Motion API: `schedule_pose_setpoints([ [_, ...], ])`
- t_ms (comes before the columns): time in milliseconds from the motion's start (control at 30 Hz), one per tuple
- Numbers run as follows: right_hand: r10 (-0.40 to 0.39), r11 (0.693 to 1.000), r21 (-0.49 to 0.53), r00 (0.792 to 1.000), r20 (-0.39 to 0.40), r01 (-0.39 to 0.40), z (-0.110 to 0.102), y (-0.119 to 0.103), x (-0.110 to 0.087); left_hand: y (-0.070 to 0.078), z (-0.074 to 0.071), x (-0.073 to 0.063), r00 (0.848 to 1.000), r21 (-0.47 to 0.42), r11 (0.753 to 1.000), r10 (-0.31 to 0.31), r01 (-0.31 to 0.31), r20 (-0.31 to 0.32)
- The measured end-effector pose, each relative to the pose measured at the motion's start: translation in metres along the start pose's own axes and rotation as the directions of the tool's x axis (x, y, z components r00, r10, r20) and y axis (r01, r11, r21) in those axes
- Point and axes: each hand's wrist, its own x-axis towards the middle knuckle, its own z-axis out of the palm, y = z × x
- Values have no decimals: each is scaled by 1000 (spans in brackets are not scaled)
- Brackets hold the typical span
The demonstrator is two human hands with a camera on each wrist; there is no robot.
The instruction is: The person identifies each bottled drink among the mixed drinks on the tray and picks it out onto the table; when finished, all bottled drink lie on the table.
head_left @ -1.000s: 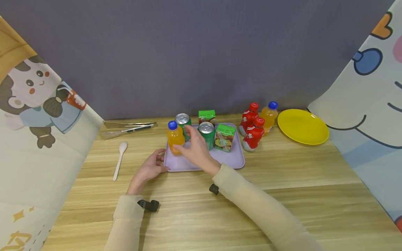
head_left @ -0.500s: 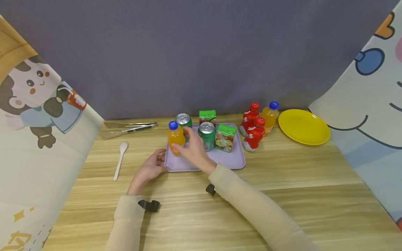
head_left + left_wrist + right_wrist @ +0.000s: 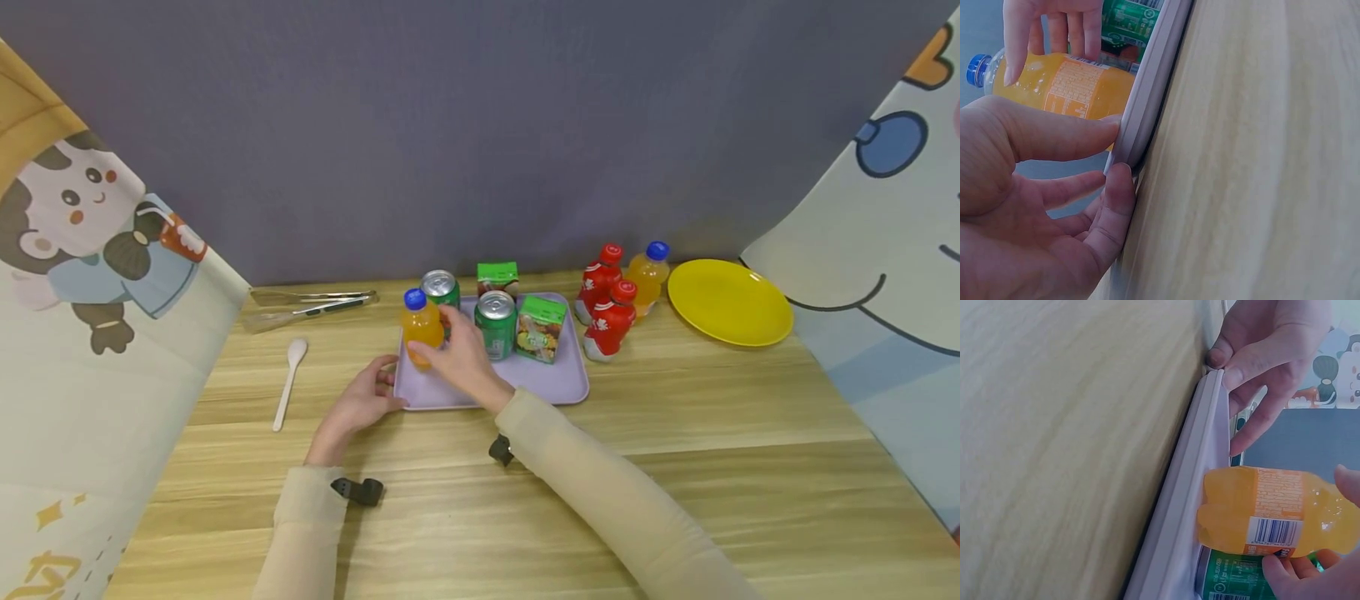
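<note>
My left hand grips the near-left corner of a lilac tray. In the left wrist view its thumb lies by the tray's rim, with fingertips at the outer edge. My right hand holds an orange drink bottle with a blue cap, upright at the tray's left end. The right wrist view shows thumb and fingers on opposite sides of this bottle. Behind it is a green can. Another green can and a green-topped drink carton stand farther right on the tray.
A second carton stands at the tray's back. Right of the tray are two red bottles, another orange bottle and a yellow plate. A white spoon and metal tongs lie to the left.
My right hand has shifted slightly left, closer round the orange bottle. My left hand stays at the tray corner, and the head view has turned very slightly.
</note>
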Motion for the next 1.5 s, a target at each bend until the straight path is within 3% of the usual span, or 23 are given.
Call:
schedule_pose_setpoints([
  [500, 13, 1000, -10, 1000, -6, -13, 4, 5, 2, -4, 1, 2, 1000, 7, 1000, 23, -23, -3],
  [767, -16, 999, 33, 999, -31, 17, 4, 6, 2, -5, 1, 1, 1000, 6, 1000, 30, -30, -5],
  [1500, -42, 998, 32, 996, -82, 44, 2, 9, -1, -3, 2, -1, 999, 1, 999, 35, -35, -21],
])
